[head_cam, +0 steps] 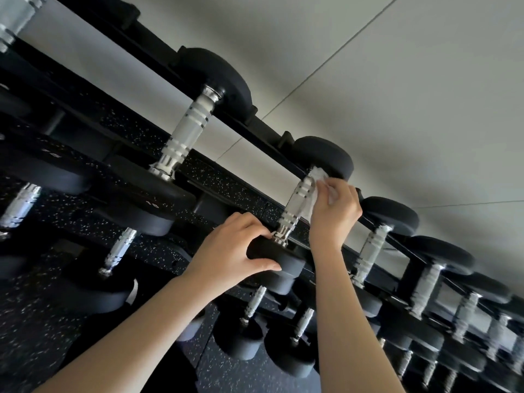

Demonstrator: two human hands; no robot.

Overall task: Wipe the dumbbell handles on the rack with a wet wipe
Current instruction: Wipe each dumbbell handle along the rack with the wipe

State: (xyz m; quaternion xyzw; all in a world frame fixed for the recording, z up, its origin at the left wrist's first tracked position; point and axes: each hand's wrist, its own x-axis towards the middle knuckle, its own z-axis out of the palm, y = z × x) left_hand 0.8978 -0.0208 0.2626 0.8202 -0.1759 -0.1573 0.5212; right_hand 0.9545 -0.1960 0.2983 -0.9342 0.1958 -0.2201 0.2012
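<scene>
Now the wipe [316,176] is pinched by the right hand [336,211] against a handle [295,206], top end, right of centre. Its near weight [289,262] is gripped by the left hand [232,251]; a downward stroke seems called for next.

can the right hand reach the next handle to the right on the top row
Probably yes. The right hand, holding the wipe, is at the neighbouring handle, and the next handle sits bare beside it with nothing in front.
</scene>
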